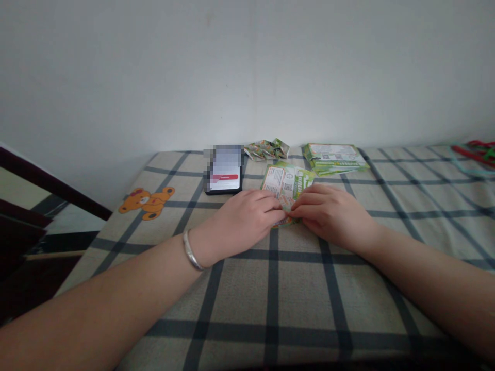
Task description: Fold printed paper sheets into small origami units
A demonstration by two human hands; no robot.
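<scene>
A green and white printed paper [288, 178] with a QR code lies on the checked tablecloth in front of me, its near edge partly hidden by my fingers. My left hand [251, 216], with a silver bangle at the wrist, pinches its near left part. From the other side my right hand [334, 214] has bent fingers closed on the same paper, close to the left fingertips. Just behind it sit several small folded green paper pieces [267, 149]. To their right rests a stack of similar printed papers [334, 157].
A phone [225, 170] with a lit, partly blurred screen lies left of the paper. An orange bear picture [147, 202] is on the checked tablecloth [240, 288] at the left. Red and green items [479, 152] lie at the far right. A pale wall [247, 72] rises behind.
</scene>
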